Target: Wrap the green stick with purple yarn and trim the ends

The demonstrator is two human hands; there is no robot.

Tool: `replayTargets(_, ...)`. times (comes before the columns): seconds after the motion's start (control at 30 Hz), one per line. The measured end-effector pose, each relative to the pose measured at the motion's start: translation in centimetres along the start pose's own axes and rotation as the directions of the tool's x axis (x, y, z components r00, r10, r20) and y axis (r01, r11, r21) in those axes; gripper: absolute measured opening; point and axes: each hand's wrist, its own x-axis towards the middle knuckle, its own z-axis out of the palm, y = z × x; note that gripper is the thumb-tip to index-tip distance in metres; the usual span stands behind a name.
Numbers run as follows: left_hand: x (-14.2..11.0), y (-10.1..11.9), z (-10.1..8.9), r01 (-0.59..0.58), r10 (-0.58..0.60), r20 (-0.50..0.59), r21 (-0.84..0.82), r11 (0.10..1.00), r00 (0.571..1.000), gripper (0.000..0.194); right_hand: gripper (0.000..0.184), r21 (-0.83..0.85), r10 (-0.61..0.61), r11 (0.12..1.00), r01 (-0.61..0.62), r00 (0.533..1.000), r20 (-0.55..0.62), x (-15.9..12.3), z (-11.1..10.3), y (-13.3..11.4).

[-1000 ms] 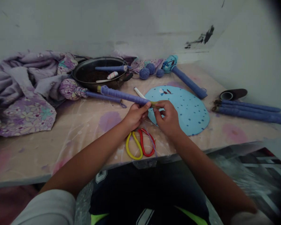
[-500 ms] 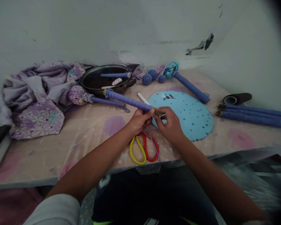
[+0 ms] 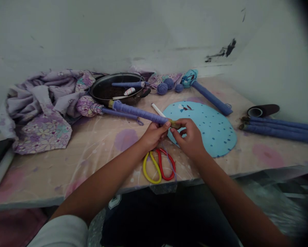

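Note:
A stick wrapped in blue-purple yarn (image 3: 141,112) slants across the middle of the view, bare at both ends. My left hand (image 3: 156,135) is closed around its wrapped part, thumb on top. My right hand (image 3: 188,135) pinches the bare end on the right. A thin strand of yarn (image 3: 168,159) hangs from near my left hand down over the scissors. Those scissors (image 3: 159,166), with one yellow and one red handle, lie below my hands; their blades are hidden. Under and behind my right hand lies a light blue dotted fabric circle (image 3: 208,128).
A black pan (image 3: 102,85) holds another wrapped stick. Blue yarn balls (image 3: 162,88), a white marker (image 3: 157,109) and a blue-headed wrapped stick (image 3: 212,97) lie nearby. Floral cloth (image 3: 43,127) is heaped left. Several wrapped sticks (image 3: 282,129) and a dark tube (image 3: 263,110) lie right.
The view has shifted slightly. My right hand's fingers have moved a little along the bare end, showing more of it. My left hand keeps its hold on the stick.

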Motion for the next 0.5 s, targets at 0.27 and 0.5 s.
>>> replayTargets(0.27, -0.04, -0.16, -0.11, -0.005, 0.003, 0.045, 0.045, 0.999, 0.999, 0.039, 0.022, 0.144, 0.104, 0.984, -0.11, 0.993, 0.048, -0.21, 0.15, -0.01)
replayTargets(0.5, -0.02, -0.19, -0.33, 0.004, -0.004, 0.04, 0.012, 1.0, 0.999, 0.039, 0.026, 0.349, 0.235, 0.904, -0.246, 0.969, 0.075, 0.06, -0.11, -0.79)
